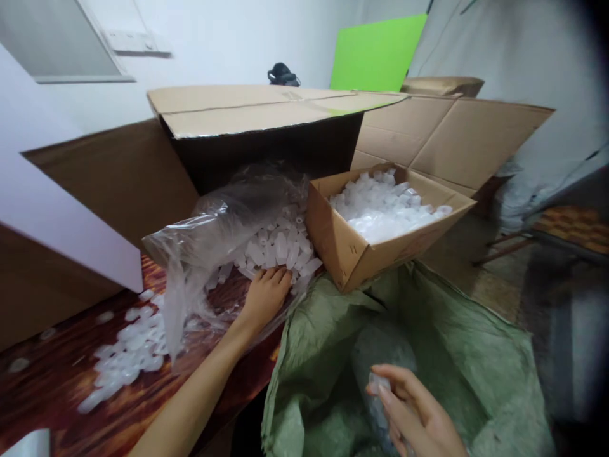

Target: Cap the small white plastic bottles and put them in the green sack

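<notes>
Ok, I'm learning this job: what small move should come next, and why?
Probably open the right hand and let the translucent piece drop into the green sack: it's held over the open mouth, while the left hand touches other pieces.

Open room over green sack point(469, 343), cardboard tray point(394, 260) (heaped) blocking beyond, clear bag point(209, 222) leftward

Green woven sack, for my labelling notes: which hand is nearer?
Right. The right hand is over the sack; the left hand is outside it, at the translucent white plastic pieces.
</notes>
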Demonstrator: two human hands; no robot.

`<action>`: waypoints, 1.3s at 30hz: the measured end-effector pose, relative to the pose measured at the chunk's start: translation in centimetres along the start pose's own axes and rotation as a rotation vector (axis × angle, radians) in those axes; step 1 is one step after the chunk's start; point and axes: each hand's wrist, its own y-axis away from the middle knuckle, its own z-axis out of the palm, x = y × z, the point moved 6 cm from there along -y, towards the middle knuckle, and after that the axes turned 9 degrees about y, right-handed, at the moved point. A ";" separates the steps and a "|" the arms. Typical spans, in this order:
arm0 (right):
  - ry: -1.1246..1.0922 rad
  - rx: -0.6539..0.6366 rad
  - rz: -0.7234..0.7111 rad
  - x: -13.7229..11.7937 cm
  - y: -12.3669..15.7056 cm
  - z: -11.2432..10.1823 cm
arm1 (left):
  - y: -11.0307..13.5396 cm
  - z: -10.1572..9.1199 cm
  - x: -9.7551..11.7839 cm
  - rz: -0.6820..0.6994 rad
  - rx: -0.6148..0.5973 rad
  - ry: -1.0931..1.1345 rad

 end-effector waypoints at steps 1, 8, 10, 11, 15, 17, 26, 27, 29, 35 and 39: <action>0.022 0.059 -0.024 -0.5 0.4 0.0 | 0.1 -0.5 0.7 0.009 0.032 0.021; 0.337 0.515 -0.302 -1.9 4.2 0.4 | 4.4 -0.6 12.1 0.401 0.006 0.381; 0.461 0.571 -0.377 -2.0 4.6 0.8 | 6.1 0.4 14.1 0.467 -0.086 0.557; 0.513 0.582 -0.404 -2.1 4.6 1.1 | 6.8 1.1 14.5 0.462 -0.149 0.643; 0.633 0.472 -0.480 -2.4 4.2 2.2 | 7.8 3.0 13.8 0.343 -0.377 0.916; 0.687 0.393 -0.526 -2.7 4.0 2.6 | 7.7 3.3 13.2 0.294 -0.414 0.990; 0.941 0.049 -0.865 -2.9 3.2 3.1 | 7.2 5.9 12.4 -0.028 -0.701 1.265; 0.966 0.029 -0.890 -2.8 3.2 3.1 | 7.3 6.3 12.4 -0.075 -0.761 1.291; 1.009 -0.004 -0.938 -2.5 3.3 3.2 | 7.6 6.9 12.5 -0.149 -0.892 1.341; 1.075 -0.062 -1.018 -1.8 3.7 3.4 | 8.6 8.0 12.8 -0.244 -1.153 1.426; 1.060 -0.103 -1.004 -1.2 3.7 3.7 | 9.6 8.9 12.9 -0.276 -1.292 1.361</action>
